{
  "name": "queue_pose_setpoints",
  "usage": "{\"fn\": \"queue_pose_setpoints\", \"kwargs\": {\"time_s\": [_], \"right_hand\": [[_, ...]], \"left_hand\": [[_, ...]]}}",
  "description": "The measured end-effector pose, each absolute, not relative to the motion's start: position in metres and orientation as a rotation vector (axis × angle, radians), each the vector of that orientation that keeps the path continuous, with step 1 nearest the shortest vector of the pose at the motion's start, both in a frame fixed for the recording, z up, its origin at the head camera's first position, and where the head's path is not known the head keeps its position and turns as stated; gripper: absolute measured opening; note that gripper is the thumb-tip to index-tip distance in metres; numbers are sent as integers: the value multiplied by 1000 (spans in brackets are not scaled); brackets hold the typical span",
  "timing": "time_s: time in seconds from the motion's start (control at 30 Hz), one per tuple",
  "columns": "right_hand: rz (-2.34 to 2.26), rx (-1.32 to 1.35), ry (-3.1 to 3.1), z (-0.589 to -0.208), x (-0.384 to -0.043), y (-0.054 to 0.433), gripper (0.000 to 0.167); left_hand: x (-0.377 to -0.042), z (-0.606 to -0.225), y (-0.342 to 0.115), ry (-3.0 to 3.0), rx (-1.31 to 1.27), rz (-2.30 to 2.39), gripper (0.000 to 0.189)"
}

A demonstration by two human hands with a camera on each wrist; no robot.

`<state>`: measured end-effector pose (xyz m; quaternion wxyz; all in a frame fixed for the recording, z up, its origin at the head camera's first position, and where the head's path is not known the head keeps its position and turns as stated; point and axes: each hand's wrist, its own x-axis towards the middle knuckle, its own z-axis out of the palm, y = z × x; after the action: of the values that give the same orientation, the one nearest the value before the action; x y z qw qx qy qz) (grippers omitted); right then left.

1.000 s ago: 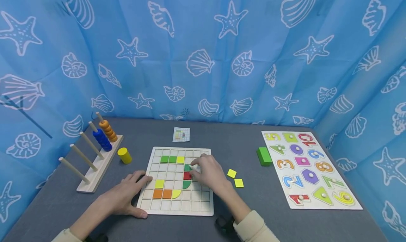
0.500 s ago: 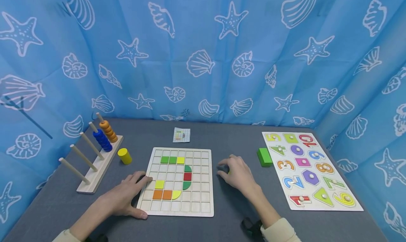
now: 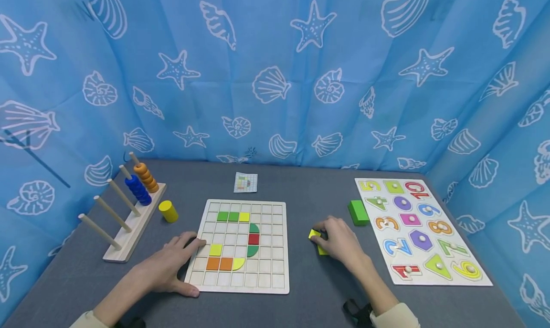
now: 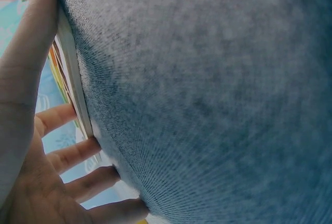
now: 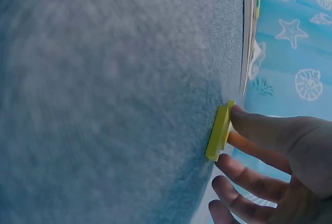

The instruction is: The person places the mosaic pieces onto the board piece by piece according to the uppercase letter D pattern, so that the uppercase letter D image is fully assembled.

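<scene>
My left hand (image 3: pixel 172 263) rests at the near left corner of the pale wooden grid board (image 3: pixel 275 280). Its thumb touches the front edge and its spread fingers lie along the left edge. To the right of the board, the thumb and index finger of my right hand (image 3: pixel 339 239) pinch a yellow square tile (image 3: pixel 314 233) at the table surface. A second yellow tile (image 3: pixel 322 251) lies just nearer, partly hidden by the hand. On the board sit green tiles (image 3: pixel 222 216), a red tile (image 3: pixel 253 239), orange tiles (image 3: pixel 212 263) and several yellow and quarter-round pieces.
A small pattern card (image 3: pixel 246 182) lies behind the board. To the left are a pegged bead rack (image 3: pixel 137 220) and a yellow cylinder (image 3: pixel 168 211). A green block (image 3: pixel 358 212) and a number puzzle board (image 3: pixel 418 232) lie to the right.
My right hand has left a green quarter-round piece on the board, moved right to the loose yellow tiles and then slightly toward me. The left hand has stayed put.
</scene>
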<state>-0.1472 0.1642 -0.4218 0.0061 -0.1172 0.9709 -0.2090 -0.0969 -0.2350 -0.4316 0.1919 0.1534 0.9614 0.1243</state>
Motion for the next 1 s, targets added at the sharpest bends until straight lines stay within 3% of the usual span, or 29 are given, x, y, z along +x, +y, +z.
{"fn": "queue_pose_setpoints", "kwargs": {"time_s": [1.0], "right_hand": [[-634,-399,3026,-426,-142,149,26]], "left_hand": [[-97,-432,-236,2703,436,367,112]]}}
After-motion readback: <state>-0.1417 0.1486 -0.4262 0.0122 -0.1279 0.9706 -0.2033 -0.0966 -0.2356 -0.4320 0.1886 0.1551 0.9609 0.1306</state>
